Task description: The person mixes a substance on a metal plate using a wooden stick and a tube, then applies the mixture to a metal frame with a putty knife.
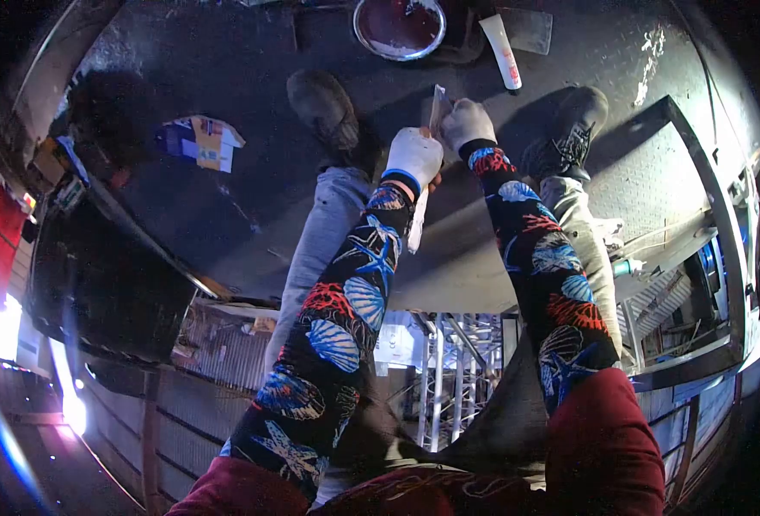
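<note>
My left hand (pixel 414 155), in a white glove, is closed, with its fingers curled. Just ahead of it and to the right, my right hand (pixel 468 125), also gloved, is closed too. Between the two rises a thin, flat blade-like piece (pixel 438 107), with both hands' fingers against it. Below my left hand hangs a narrow white strip (pixel 417 224). I cannot tell whether the blade and the strip are one thing. Ahead on the dark floor lies a white tube with red print (pixel 502 53). A round tin (pixel 400 56) holds dark reddish stuff with white smears.
A clear flat square (pixel 532 33) lies beside the tube. My shoes (pixel 324 107) stand either side of my hands. A torn printed carton piece (pixel 204 142) lies left. A metal frame (pixel 698 163) stands right; metal trusswork (pixel 449 370) shows below the platform edge.
</note>
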Action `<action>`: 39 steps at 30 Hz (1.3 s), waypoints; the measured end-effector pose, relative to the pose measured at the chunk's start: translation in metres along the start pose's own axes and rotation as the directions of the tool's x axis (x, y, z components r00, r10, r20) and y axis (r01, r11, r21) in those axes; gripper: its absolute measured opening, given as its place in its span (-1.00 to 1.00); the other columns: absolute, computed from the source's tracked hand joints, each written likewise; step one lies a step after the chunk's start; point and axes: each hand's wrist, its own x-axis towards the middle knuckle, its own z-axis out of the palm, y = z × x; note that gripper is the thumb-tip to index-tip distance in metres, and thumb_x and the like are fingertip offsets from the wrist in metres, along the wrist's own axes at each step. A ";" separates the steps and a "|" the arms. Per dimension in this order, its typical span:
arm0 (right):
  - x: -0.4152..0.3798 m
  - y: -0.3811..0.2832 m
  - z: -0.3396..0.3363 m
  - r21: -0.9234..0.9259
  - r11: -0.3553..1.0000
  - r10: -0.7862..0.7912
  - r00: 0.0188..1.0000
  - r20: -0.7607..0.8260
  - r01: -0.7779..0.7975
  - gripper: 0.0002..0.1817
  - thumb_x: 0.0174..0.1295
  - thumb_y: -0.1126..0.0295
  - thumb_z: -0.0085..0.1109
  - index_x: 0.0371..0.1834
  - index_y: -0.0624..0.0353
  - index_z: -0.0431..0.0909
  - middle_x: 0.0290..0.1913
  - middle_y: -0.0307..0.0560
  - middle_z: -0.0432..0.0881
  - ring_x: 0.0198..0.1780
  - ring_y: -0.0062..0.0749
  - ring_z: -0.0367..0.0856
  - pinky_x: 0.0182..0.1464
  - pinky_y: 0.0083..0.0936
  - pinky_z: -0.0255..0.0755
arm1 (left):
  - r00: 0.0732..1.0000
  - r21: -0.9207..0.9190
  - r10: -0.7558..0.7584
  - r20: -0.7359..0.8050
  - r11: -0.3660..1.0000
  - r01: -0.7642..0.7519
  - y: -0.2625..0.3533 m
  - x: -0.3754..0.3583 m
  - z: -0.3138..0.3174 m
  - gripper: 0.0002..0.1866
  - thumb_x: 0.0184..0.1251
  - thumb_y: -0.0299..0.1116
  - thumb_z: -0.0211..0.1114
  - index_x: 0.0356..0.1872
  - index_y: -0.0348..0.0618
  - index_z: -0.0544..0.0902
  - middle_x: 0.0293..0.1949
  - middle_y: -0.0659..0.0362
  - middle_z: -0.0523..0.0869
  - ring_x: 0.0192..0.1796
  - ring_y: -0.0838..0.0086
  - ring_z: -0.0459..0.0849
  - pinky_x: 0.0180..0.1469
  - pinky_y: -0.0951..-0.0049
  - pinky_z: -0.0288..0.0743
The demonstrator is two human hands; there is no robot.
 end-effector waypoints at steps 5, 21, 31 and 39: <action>0.023 0.035 0.030 0.221 0.975 0.015 1.000 0.002 -0.015 -0.56 0.15 0.11 0.25 -0.07 0.24 0.67 -0.16 0.24 0.72 -0.04 0.03 0.71 0.00 -0.18 0.58 | 1.000 -0.061 -0.015 -0.007 0.998 0.014 -0.001 -0.006 -0.003 -0.87 0.29 -0.45 0.11 -0.34 -0.30 0.59 -0.58 0.09 0.59 -0.73 0.36 0.55 -0.74 0.33 0.39; -0.018 0.013 -0.009 -0.326 0.934 -0.134 0.989 0.064 0.147 -0.62 0.34 0.28 -0.10 0.13 0.10 0.55 0.01 0.05 0.70 0.02 -0.05 0.70 0.05 -0.18 0.57 | 0.989 -0.249 -0.073 0.125 0.963 0.102 -0.010 0.002 -0.015 -0.78 0.35 -0.44 0.15 -0.02 -0.23 0.57 -0.46 0.14 0.64 -0.67 0.48 0.52 -0.67 0.40 0.40; 0.006 0.018 0.003 -0.134 0.990 -0.045 0.997 0.058 0.052 -0.66 0.27 0.22 0.04 -0.05 0.16 0.67 0.00 0.13 0.70 0.01 0.04 0.69 0.07 -0.13 0.55 | 0.989 -0.239 -0.083 0.120 0.965 0.110 -0.007 0.003 -0.015 -0.85 0.35 -0.44 0.14 -0.15 -0.20 0.61 -0.47 0.16 0.64 -0.69 0.46 0.50 -0.66 0.40 0.41; 0.005 0.070 0.024 0.119 0.984 -0.137 0.991 0.005 0.135 -0.69 0.31 0.15 0.11 -0.06 0.07 0.67 -0.13 0.18 0.70 -0.07 -0.06 0.71 0.03 -0.20 0.56 | 0.868 0.808 0.497 0.013 0.506 -0.302 -0.041 0.014 -0.011 -0.69 0.37 -0.22 0.01 -0.18 -0.06 0.72 -0.26 -0.11 0.73 -0.19 -0.03 0.70 -0.07 0.04 0.58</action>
